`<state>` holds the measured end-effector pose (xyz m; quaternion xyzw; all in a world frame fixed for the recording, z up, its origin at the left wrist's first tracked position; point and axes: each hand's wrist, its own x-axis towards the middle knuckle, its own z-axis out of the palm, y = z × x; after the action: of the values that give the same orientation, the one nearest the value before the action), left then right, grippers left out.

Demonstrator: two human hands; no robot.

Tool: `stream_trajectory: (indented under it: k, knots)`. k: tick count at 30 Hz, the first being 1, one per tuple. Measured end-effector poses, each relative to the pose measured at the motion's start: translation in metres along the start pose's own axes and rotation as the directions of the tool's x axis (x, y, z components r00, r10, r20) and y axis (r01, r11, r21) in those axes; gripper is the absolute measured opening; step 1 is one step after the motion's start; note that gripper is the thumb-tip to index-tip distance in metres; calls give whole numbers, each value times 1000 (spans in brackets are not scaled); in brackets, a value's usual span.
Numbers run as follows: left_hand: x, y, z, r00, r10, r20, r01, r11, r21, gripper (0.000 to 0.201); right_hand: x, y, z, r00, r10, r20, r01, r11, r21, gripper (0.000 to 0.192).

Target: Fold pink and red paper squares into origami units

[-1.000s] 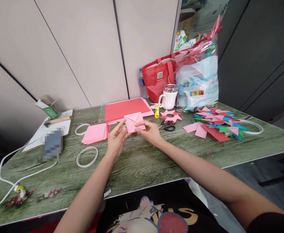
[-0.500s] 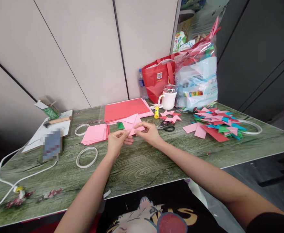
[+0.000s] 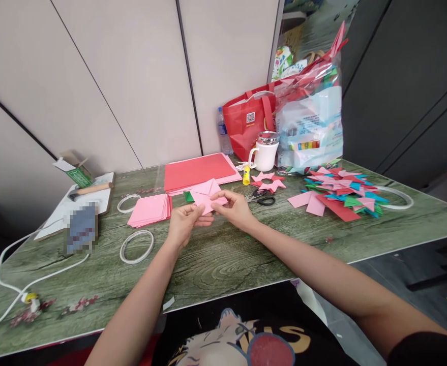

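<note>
Both my hands, left hand [image 3: 185, 223] and right hand [image 3: 238, 211], pinch the folded pink paper [image 3: 203, 192] between narrowed fingers [image 3: 225, 194] in the head view, over the bench [image 3: 215, 264]. A second ago it faced me as a neat square; now it tilts, pink spreading beside my right fingers, so I judge the folding partway. Green paper [image 3: 188, 196] peeks out at its left. Square sheets [image 3: 149, 210] lie left, scissors [image 3: 266, 201] right; pale wall panels [image 3: 124, 76] stand behind.
</note>
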<state>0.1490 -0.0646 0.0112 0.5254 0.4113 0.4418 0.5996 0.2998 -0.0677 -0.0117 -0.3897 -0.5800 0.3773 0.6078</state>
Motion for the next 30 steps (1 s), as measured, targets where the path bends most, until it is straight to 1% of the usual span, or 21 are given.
stream_trajectory:
  k: [8,17,22,27,30]
  knots:
    - [0,-1,1,999,-30,22,30,999,-26,31,-1,-1,0,999,-15,44,18,998,-57,20]
    - [-2,2,2,998,-40,53,41,999,-31,33,-1,-5,0,999,4,36,-1,997,-76,23]
    - [-2,1,4,999,-48,19,48,998,-33,32,0,-4,-2,999,10,33,-7,996,-84,24]
    - [0,0,4,1000,-19,16,20,997,-74,30,2,-3,-3,1000,12,8,-11,995,-100,25]
    - [0,-1,4,1000,13,9,-12,997,-83,33,2,-4,-4,1000,27,8,-26,994,-106,25]
